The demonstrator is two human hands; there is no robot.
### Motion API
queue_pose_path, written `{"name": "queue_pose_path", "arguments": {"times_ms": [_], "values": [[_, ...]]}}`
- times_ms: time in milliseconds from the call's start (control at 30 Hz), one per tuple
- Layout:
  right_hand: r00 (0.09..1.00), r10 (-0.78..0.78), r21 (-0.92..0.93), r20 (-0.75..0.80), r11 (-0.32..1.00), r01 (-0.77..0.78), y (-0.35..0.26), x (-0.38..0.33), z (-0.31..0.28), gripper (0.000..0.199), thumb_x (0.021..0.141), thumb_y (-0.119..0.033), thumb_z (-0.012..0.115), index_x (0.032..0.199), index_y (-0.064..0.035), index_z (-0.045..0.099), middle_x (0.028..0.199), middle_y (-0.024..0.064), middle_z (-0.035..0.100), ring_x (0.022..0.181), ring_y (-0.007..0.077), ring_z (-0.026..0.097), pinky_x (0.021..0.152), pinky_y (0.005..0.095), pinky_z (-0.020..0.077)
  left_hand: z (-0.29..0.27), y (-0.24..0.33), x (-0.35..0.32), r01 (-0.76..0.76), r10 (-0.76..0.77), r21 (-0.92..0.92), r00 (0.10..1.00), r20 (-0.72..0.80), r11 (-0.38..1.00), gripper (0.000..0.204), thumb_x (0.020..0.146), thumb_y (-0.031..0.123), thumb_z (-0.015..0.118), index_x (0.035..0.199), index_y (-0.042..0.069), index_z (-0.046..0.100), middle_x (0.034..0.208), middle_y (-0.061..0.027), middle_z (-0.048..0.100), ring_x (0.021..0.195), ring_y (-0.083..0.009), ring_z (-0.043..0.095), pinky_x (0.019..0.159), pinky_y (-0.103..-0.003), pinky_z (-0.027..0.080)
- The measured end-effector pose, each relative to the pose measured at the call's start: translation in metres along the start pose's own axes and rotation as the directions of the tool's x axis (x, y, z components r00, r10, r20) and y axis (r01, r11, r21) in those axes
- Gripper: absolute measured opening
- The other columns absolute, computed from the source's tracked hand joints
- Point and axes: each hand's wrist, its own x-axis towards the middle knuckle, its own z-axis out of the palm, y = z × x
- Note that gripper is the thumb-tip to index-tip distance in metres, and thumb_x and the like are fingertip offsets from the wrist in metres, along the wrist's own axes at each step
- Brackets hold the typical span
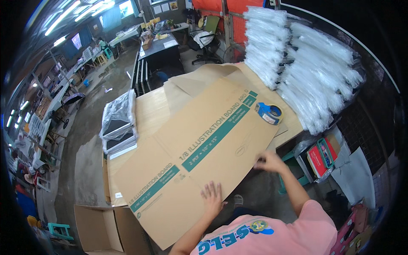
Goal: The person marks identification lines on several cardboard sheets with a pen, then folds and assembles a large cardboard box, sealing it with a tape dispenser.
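A large flattened cardboard carton with green bands and printed lettering lies slantwise across the wooden table, its near edge jutting out past the tabletop. My left hand rests flat on its near part, fingers spread. At the near right edge of the carton, my right hand is closed with its fingers curled; what they hold, if anything, is hidden. A blue tape dispenser with a roll of tape sits on the carton's far right part, beyond my right hand.
Plastic-wrapped bundles are piled high at right. A stack of plastic-wrapped dark frames stands at the table's left edge. An open cardboard box sits below left. Red folders lie on a stool at right; brown paper lies beyond.
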Motion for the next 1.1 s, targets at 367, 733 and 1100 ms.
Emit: {"name": "queue_pose_path", "arguments": {"times_ms": [367,733,1100], "values": [[0.622,0.343,-0.248,-0.704,0.702,-0.667,0.268,0.152,-0.124,0.075,0.074,-0.025,0.078,0.137,-0.0071,0.043,0.131,0.013,0.046,0.127,0.0324,0.043,0.097,0.0646,0.0375,-0.033,0.009,0.023,-0.139,0.138,0.001,0.987,0.087,0.99,0.095,0.078,0.052,0.068,0.15,0.007,0.025,0.151,-0.0297,0.025,0.134,-0.0538,0.031,0.103,-0.067,0.03],[0.321,-0.462,-0.3,-0.827,0.845,0.443,-0.04,0.083,-0.173,0.029,0.081,-0.008,0.066,0.11,-0.0051,0.066,0.114,0.0165,0.057,0.117,0.0369,0.053,0.097,0.0477,0.0442,-0.311,-0.004,0.038,-0.035,0.039,-0.041,0.993,0.108,0.999,0.056,0.081,0.0,0.051,0.137,0.003,0.045,0.13,-0.02,0.057,0.103,-0.0334,0.066,0.086,-0.042,0.055],[0.329,-0.943,-0.575,-0.054,0.299,0.762,-0.238,0.105,-0.202,0.009,0.077,-0.019,0.059,0.084,-0.0169,0.064,0.077,-0.0009,0.053,0.08,0.0158,0.061,0.111,0.0546,0.0287,-0.576,-0.106,0.097,0.027,-0.271,-0.334,0.648,-0.712,0.942,0.028,0.095,0.025,0.059,0.097,-0.003,0.062,0.076,-0.0101,0.063,0.067,-0.0105,0.057,0.06,-0.028,0.044]]}}
